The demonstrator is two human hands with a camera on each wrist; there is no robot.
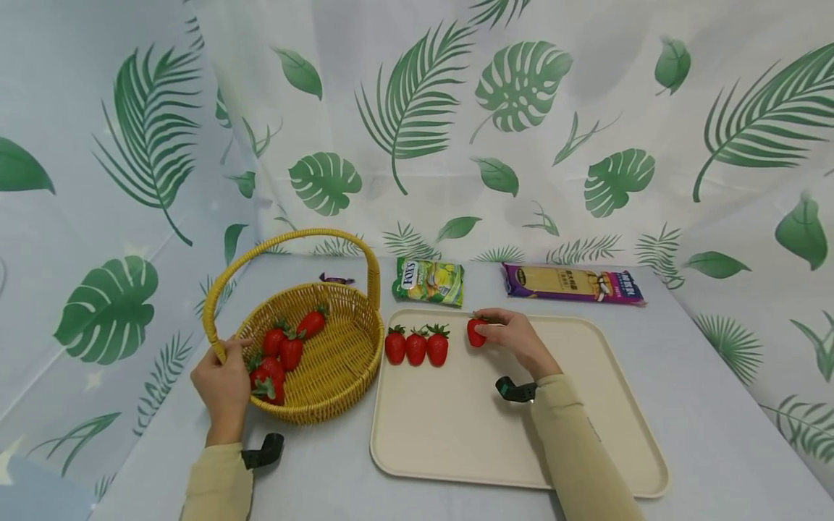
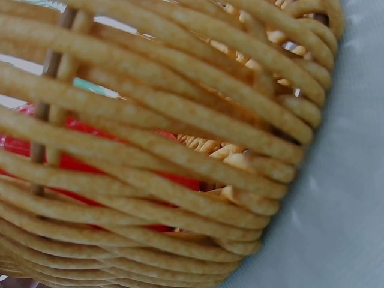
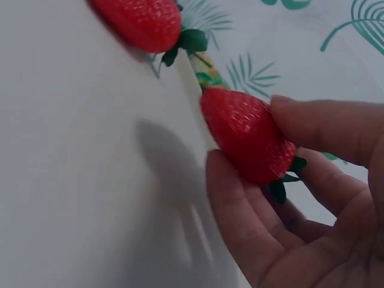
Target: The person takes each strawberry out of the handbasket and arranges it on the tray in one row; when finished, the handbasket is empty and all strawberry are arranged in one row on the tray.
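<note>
The right hand (image 1: 515, 340) pinches a strawberry (image 1: 476, 333) between thumb and fingers, just above the far side of the tray (image 1: 456, 427). I'd guess it is light and fairly firm, its glossy skin a bit slick, so a gentle hold across the plump sides, clear of the leafy cap (image 3: 278, 191), should do. To its left, three more strawberries (image 1: 415, 348) lie in a row. Further out, the left hand (image 1: 224, 380) grips the basket (image 1: 339, 365) near its handle's foot, with other strawberries (image 1: 291, 353) inside.

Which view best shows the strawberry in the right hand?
The right wrist view: the strawberry appears large and mostly uncovered. Head shows it small, partly covered by the right hand; left wrist doesn't show it.
</note>
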